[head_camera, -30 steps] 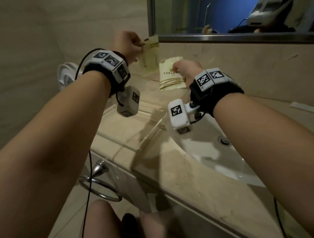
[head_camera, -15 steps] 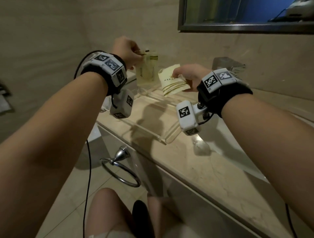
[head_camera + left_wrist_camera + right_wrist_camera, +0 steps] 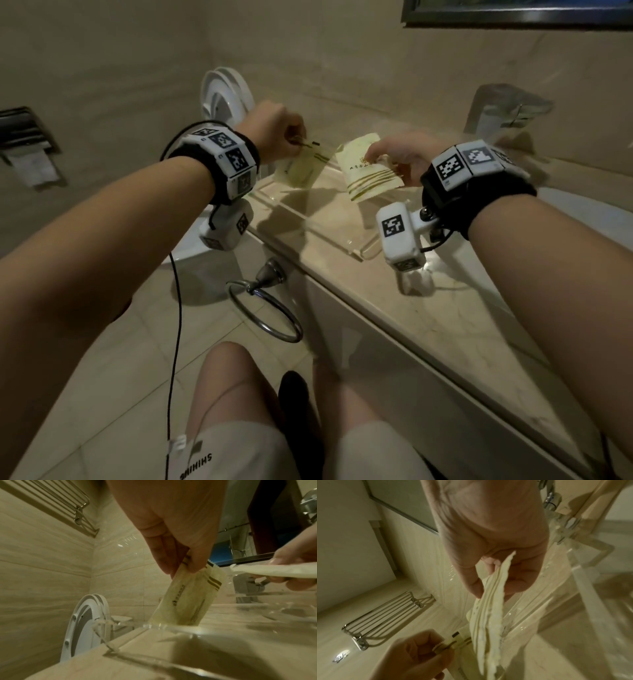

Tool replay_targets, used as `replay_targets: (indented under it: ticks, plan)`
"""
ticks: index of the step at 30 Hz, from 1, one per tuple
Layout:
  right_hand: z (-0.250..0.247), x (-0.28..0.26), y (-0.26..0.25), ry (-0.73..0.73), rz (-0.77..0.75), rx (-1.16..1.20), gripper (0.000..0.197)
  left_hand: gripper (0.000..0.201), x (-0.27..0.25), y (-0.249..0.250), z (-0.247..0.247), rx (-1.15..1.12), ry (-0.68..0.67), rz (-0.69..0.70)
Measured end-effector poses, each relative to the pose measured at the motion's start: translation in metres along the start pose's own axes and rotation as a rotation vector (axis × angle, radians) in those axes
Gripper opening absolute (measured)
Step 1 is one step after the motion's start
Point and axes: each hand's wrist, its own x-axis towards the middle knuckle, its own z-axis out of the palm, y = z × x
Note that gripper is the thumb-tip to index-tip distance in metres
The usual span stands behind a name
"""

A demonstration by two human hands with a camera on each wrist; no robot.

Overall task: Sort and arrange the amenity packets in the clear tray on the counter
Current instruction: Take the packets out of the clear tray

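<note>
My left hand (image 3: 294, 138) pinches the top edge of a pale yellow translucent packet (image 3: 301, 168) with dark stripes; the packet (image 3: 187, 599) hangs down with its lower end at the far left corner of the clear tray (image 3: 358, 251). My right hand (image 3: 383, 159) pinches a stack of cream packets (image 3: 368, 174) with olive stripes, held tilted above the tray's far side. In the right wrist view the stack (image 3: 489, 622) shows edge-on between thumb and fingers. The tray (image 3: 154, 626) lies on the beige marble counter (image 3: 428, 318).
A toilet (image 3: 224, 92) with raised lid stands left of the counter. A chrome towel ring (image 3: 265, 308) hangs on the counter front. A clear holder (image 3: 503, 113) sits at the back wall, the sink basin (image 3: 589, 219) to the right. A towel rack (image 3: 51, 503) is on the wall.
The head view has tipped down and left, showing toilet and floor. Both hands have come lower over the tray; the left packet's lower end now reaches the tray's far left corner.
</note>
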Motion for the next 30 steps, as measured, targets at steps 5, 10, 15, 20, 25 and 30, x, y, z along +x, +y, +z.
replay_targets:
  ticks: [5, 10, 15, 20, 25, 30]
  plan:
    - [0.003, -0.002, 0.009, -0.043, 0.028, -0.097, 0.018, 0.014, -0.014, 0.001, 0.009, 0.097, -0.005, 0.156]
    - [0.001, 0.009, 0.02, -0.09, 0.008, -0.147, 0.026, 0.019, -0.035, 0.002, 0.021, 0.215, -0.083, 0.471]
    - [0.005, 0.016, 0.023, -0.073, -0.016, -0.123, 0.022, 0.05, -0.04, -0.002, 0.021, 0.236, -0.123, 0.276]
    - [0.007, 0.02, 0.019, -0.071, -0.057, -0.21, 0.02, 0.032, -0.026, -0.009, 0.035, 0.041, -0.23, -0.193]
    - [0.003, 0.02, 0.018, -0.107, -0.096, -0.341, 0.008, 0.051, -0.018, -0.012, 0.054, -0.136, -0.369, -0.394]
    - [0.001, 0.02, 0.019, -0.131, -0.122, -0.378, 0.028, 0.061, -0.012, 0.002, 0.056, -0.197, -0.504, -0.401]
